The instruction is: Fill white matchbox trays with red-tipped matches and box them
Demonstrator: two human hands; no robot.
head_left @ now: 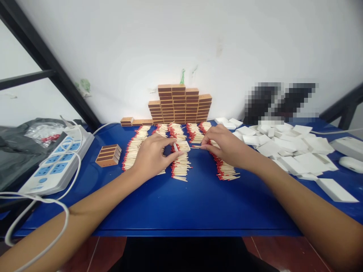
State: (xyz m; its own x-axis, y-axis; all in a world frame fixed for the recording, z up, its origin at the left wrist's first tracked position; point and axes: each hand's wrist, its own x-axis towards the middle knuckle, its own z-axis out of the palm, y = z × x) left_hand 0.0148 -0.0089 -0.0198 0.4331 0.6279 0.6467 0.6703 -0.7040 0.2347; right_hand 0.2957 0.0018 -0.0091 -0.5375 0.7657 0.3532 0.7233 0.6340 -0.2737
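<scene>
the left hand (151, 155) has its grip pinched around a small white tray (183, 145) just above the middle rows, and the right hand (227, 147), fingertips pressed together, seems to nip a bunch of matches (195, 146) right beside the tray, though it's too small to count them. beneath both hands, red-tipped rows of matches (133, 149) lie side by side on the blue surface (184, 204). behind them stands a pile of brown matchboxes (180, 104), with a smaller brown stack (108, 155) and a power strip (56, 162) to the left, and a heap of white boxes (283, 147) to the right.
</scene>
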